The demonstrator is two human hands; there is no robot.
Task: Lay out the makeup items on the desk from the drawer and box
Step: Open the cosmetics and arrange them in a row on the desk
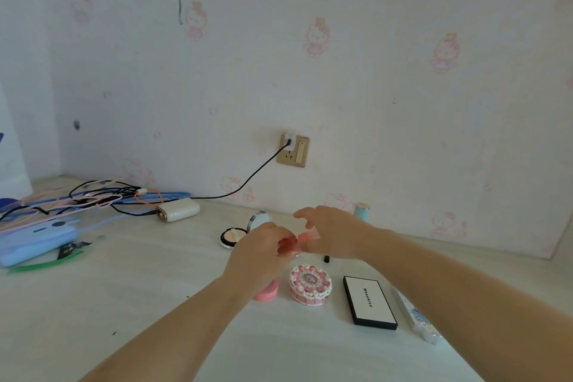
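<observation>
Head view: we see both hands meet over the pale tabletop (155, 304), sharing a small pink item (305, 237) that is too blurred to name. The left hand (263, 253) pinches one end of it with curled fingers; the right hand (331, 232) grips the other end, its index finger lifted off. Just beyond the left hand an open powder compact (234, 236) lies with its mirrored lid (259, 220) tilted up. Below the left wrist a round pink jar (267, 293) peeks out, and beside it, under the hands, sits a cake-shaped pink case (310, 285). Under the right forearm lie a black-edged white palette box (369, 302) and a clear sparkly tube (417, 316). Behind the right hand a pale blue bottle (362, 211) stands by the wall. Far off to the left of the left hand we see a white power bank (178, 209) amid tangled cables (93, 198).
</observation>
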